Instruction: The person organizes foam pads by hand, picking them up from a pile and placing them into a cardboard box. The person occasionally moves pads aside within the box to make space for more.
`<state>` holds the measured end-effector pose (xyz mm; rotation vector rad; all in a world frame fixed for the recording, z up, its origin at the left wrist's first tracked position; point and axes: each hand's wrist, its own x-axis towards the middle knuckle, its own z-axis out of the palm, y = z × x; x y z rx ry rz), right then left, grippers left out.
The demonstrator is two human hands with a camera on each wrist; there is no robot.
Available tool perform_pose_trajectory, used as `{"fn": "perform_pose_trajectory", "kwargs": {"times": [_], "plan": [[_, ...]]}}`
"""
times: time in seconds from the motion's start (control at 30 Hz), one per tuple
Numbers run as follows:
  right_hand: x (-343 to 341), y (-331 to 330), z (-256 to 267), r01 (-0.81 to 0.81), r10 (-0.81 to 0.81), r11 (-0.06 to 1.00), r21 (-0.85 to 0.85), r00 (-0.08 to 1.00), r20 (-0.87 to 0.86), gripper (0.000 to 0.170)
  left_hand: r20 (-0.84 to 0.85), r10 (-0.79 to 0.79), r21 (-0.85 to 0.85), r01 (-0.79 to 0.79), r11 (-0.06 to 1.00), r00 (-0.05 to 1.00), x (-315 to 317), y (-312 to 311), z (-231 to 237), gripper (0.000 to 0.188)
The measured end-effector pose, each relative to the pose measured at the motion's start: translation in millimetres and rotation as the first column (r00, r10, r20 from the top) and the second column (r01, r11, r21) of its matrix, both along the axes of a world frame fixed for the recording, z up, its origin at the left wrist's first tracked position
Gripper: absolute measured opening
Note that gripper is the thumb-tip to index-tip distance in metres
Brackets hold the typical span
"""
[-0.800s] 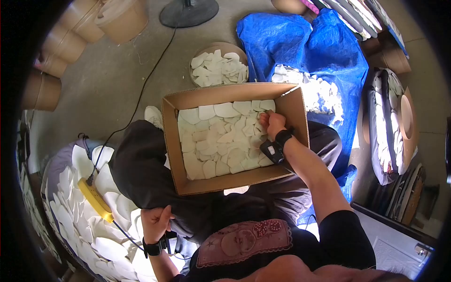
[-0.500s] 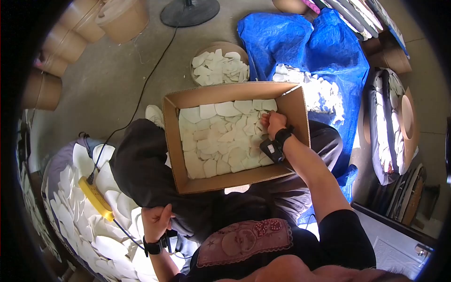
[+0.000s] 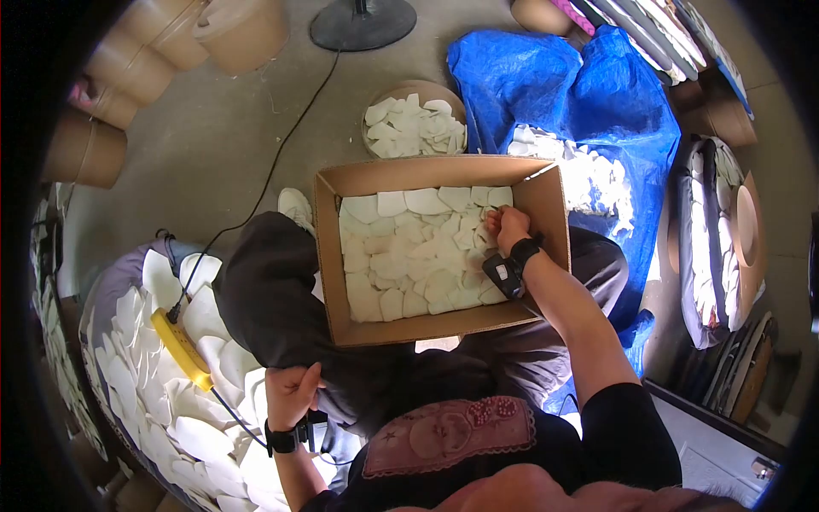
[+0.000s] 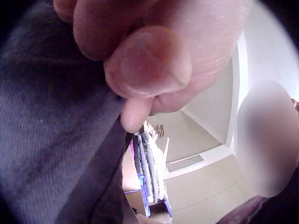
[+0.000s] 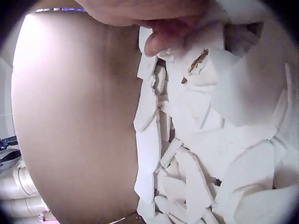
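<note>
A cardboard box (image 3: 326,256) rests across the person's legs, its bottom covered with flat, irregular white pieces (image 3: 418,249). The right hand (image 3: 512,229) reaches in at the far right corner, bent fingers down among the pieces. In the right wrist view the hand (image 5: 154,16) is at the top, a fingertip (image 5: 154,46) against small white pieces beside the cardboard wall (image 5: 79,116); whether it pinches one is hidden. The left hand (image 3: 292,394) rests on the dark trouser leg, outside the box. In the left wrist view its fingers (image 4: 149,60) lie loosely curled against the fabric (image 4: 51,112).
Beyond the box stands a round tub (image 3: 368,141) of white pieces, beside a blue tarp (image 3: 636,128) holding more. A large bag (image 3: 128,277) of white pieces lies left, with a yellow power strip (image 3: 181,350) on top. A black cord (image 3: 286,145) crosses the floor.
The head view has shifted, so the whole scene sits slightly further right. The right hand stays at the same corner of the box, and the left hand remains on the leg.
</note>
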<state>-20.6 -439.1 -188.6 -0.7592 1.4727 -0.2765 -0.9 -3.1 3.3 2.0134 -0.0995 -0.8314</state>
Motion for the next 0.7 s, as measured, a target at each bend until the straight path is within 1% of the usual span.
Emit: {"fn": "perform_pose_trajectory", "kwargs": {"times": [0.1, 0.17, 0.3, 0.37, 0.4, 0.47, 0.6, 0.67, 0.7], "plan": [[-3.1, 0.3, 4.0, -0.027, 0.026, 0.999, 0.04, 0.999, 0.032, 0.015, 0.016, -0.011, 0.02, 0.011, 1.0, 1.0, -0.6, -0.7, 1.0, 0.034], [-2.1, 3.9, 7.2, -0.052, 0.055, 0.997, -0.057, 0.997, 0.045, 0.013, -0.008, 0.001, 0.034, 0.0, 0.999, 1.0, -0.2, -1.2, 2.0, 0.034], [0.4, 1.3, 5.5, -0.044, 0.049, 0.998, -0.046, 0.994, 0.099, 0.012, 0.0, -0.001, 0.007, 0.001, 1.0, 1.0, 0.4, 0.4, 0.0, 0.034], [3.6, 2.0, 10.9, -0.023, 0.024, 0.999, -0.043, 0.999, 0.037, 0.017, -0.022, 0.002, -0.026, -0.003, 1.0, 1.0, -0.1, 1.3, -0.5, 0.034], [2.2, 2.2, 9.4, -0.027, 0.029, 0.999, -0.042, 0.999, 0.039, 0.017, -0.019, 0.007, -0.024, -0.008, 1.0, 1.0, -0.1, 1.4, -0.2, 0.034], [-2.9, 2.8, 5.1, -0.103, 0.106, 0.989, -0.106, 0.994, 0.026, 0.017, 0.02, -0.027, 0.001, 0.027, 1.0, 0.999, 0.1, 0.8, 0.2, 0.033], [1.8, 2.9, 6.5, -0.123, 0.121, 0.987, -0.103, 0.992, -0.024, 0.016, 0.014, -0.023, -0.014, 0.023, 1.0, 1.0, 0.4, 0.1, 0.3, 0.033], [1.4, -0.2, 9.7, -0.092, 0.095, 0.995, -0.044, 0.993, 0.072, 0.014, 0.022, -0.036, 0.01, 0.036, 0.999, 0.999, 0.2, 1.6, -1.3, 0.033], [0.6, -3.9, 13.4, -0.091, 0.093, 0.995, -0.038, 0.994, 0.06, 0.014, 0.01, -0.038, 0.014, 0.038, 0.999, 0.999, 0.5, 1.5, -0.9, 0.033]]}}
